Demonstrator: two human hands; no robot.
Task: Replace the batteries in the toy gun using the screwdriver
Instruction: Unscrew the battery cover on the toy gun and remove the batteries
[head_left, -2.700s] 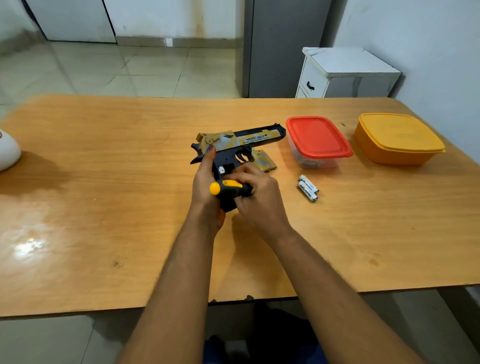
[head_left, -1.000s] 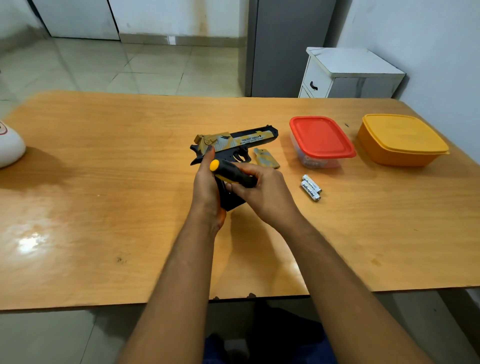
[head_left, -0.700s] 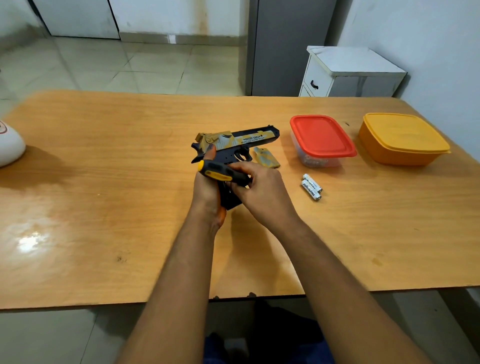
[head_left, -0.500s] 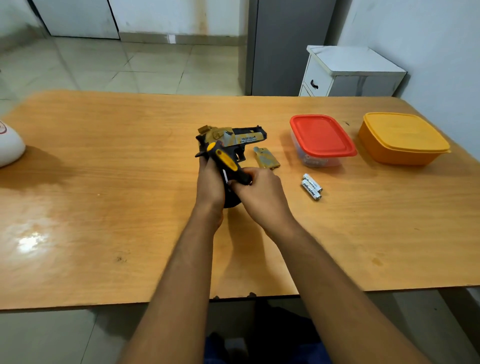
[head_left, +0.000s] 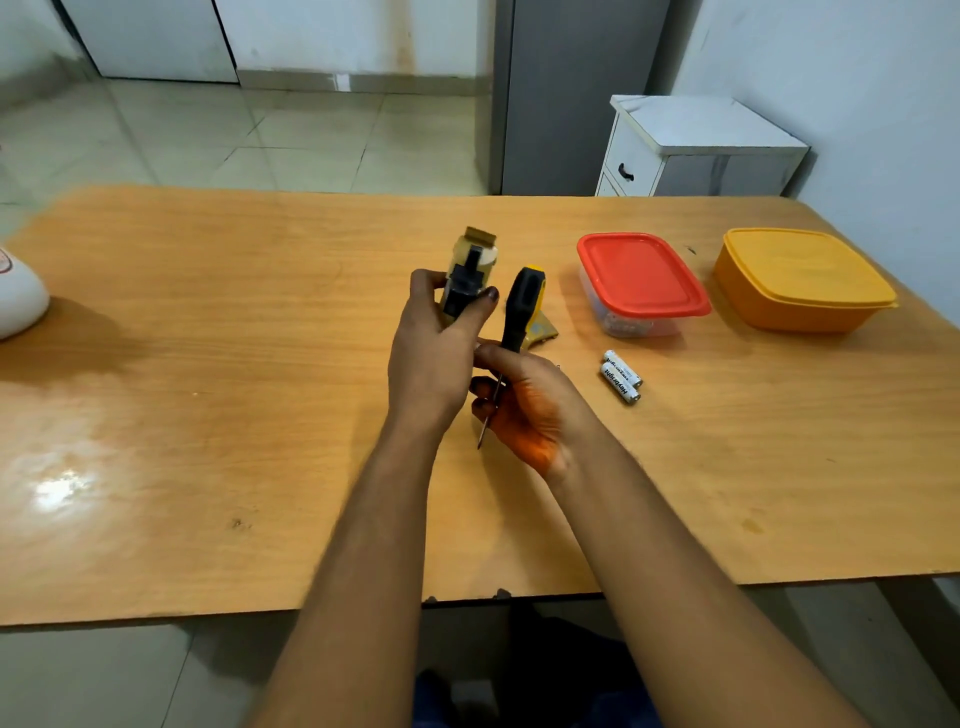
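A: Status?
B: I see left hand gripping the toy gun above the worktop; right hand pinching the screwdriver.
A: Handling?
B: Looks like light, rigid plastic. I'd hold it by the grip. Batteries could roll.

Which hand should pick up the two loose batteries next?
Right. The batteries lie on its side of the table. The right hand must first put down the screwdriver; the left hand holds the toy gun.

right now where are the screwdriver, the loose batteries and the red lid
screwdriver (head_left: 521, 306), head view, on its black handle
loose batteries (head_left: 620, 375), head view, between the two cells' labels
red lid (head_left: 640, 273), head view, centre of its top
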